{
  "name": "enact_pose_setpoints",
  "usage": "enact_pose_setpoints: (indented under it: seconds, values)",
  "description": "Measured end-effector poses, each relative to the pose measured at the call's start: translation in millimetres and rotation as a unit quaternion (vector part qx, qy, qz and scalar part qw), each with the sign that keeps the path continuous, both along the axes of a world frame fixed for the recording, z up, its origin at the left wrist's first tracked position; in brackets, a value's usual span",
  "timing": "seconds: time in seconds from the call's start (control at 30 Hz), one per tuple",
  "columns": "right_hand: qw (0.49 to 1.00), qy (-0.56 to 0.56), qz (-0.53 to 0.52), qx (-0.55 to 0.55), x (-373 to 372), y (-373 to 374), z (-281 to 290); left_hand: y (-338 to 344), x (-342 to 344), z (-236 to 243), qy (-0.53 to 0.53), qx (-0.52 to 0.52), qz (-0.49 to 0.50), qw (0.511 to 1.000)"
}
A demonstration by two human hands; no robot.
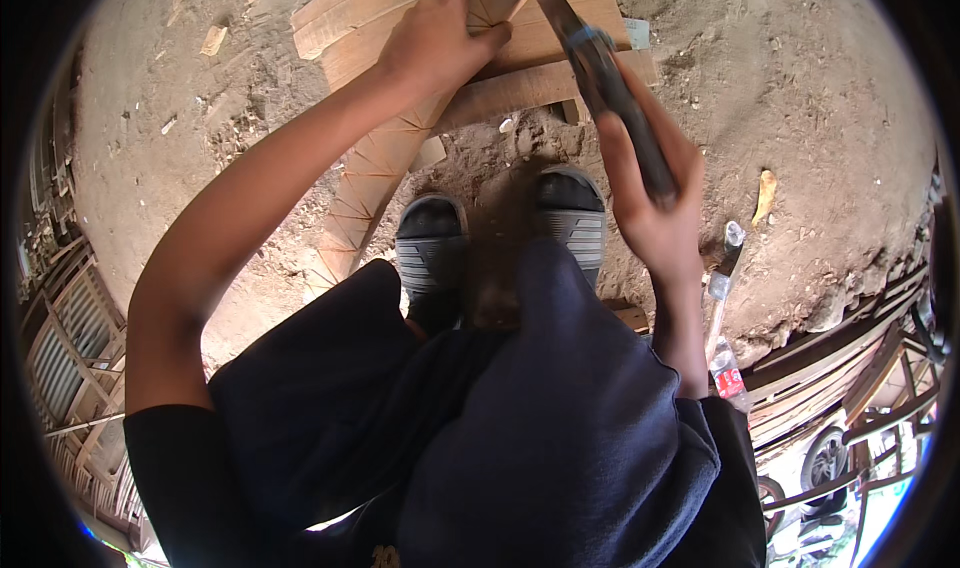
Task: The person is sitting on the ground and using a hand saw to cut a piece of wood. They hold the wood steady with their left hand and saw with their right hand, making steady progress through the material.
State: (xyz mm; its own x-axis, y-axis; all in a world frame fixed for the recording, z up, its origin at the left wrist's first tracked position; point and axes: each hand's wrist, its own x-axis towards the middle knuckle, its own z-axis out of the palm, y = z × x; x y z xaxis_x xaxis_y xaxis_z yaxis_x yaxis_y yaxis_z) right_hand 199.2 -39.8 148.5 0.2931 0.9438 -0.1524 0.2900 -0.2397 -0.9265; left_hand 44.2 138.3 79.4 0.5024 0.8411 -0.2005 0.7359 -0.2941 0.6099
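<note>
At the top, my left hand [428, 43] presses on a narrow wooden board [365, 188], its thumb stretched to one side. Reddish zigzag lines run along this board, which slants down toward my left foot. My right hand [655, 183] is closed round the dark handle of a long, slightly curved tool [598, 73]. A blue band circles the tool partway along. Its narrow far end reaches the wood beside my left hand and leaves the top of the picture, so I cannot tell its kind. Wider wooden planks [345, 18] lie beneath the marked board.
My feet in dark striped slides [570, 213] stand on dirt ground near a crosswise plank [520, 93]. A plastic bottle [728, 373] and a yellowish scrap [765, 198] lie to the right. Stacked wooden strips [815, 368] line the right side, with a motorcycle wheel [825, 458] beyond.
</note>
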Motion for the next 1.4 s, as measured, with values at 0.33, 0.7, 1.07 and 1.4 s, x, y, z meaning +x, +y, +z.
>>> enact_pose_setpoints:
  seconds: [0.33,0.7,1.07,1.4]
  values:
    - [0.999,0.010,-0.019,0.030,-2,-49,1,0,-3,0,0.020,0.016,-0.002,1.000]
    - [1.000,0.008,0.000,0.021,2,-62,4,1,-6,-4,0.007,0.031,-0.026,0.999]
    - [1.000,-0.020,0.002,0.020,6,-72,14,2,-2,-2,0.013,0.031,-0.034,0.999]
    - [0.999,0.018,0.003,-0.045,3,-39,4,3,-5,-16,-0.003,0.064,-0.046,0.997]
